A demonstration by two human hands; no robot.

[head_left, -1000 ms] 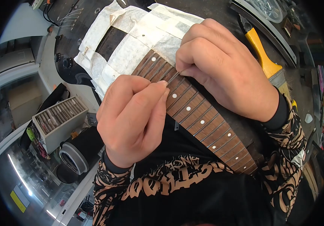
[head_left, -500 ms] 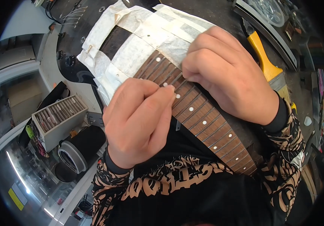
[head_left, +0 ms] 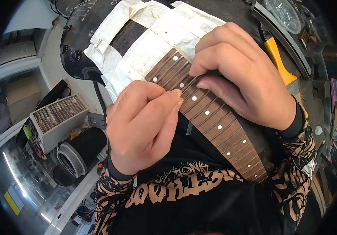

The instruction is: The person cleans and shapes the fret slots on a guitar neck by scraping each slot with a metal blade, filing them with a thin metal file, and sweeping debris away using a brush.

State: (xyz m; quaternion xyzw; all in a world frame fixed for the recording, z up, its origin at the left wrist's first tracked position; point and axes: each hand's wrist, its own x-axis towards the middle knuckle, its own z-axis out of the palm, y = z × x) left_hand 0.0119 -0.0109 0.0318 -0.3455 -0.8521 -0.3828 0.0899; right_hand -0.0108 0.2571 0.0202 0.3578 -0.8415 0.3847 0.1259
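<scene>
A guitar fretboard [head_left: 215, 135] with white dot inlays and fret lines runs diagonally from the body towards the front of my shirt. My left hand [head_left: 143, 125] is closed, thumb and fingertips pressed together at the board's near edge; whatever they pinch is hidden. Across the board, my right hand [head_left: 240, 80] hovers by the far edge with its thumb and index finger apart, nothing visible between them. A fret line lies between the two hands. White masking tape [head_left: 145, 47] covers the dark guitar body [head_left: 78, 70] around the fretboard's end.
A yellow-handled brush [head_left: 278, 62] and a long metal bar [head_left: 282, 37] lie at the right. On the left stand a box of slim strips [head_left: 61, 121] and a black cylindrical container [head_left: 80, 152]. A clear round dish [head_left: 282, 15] sits at the upper right.
My right thumb and index finger have parted from their pinch. The left hand stays closed at the near edge. The guitar has shifted slightly to the right in view.
</scene>
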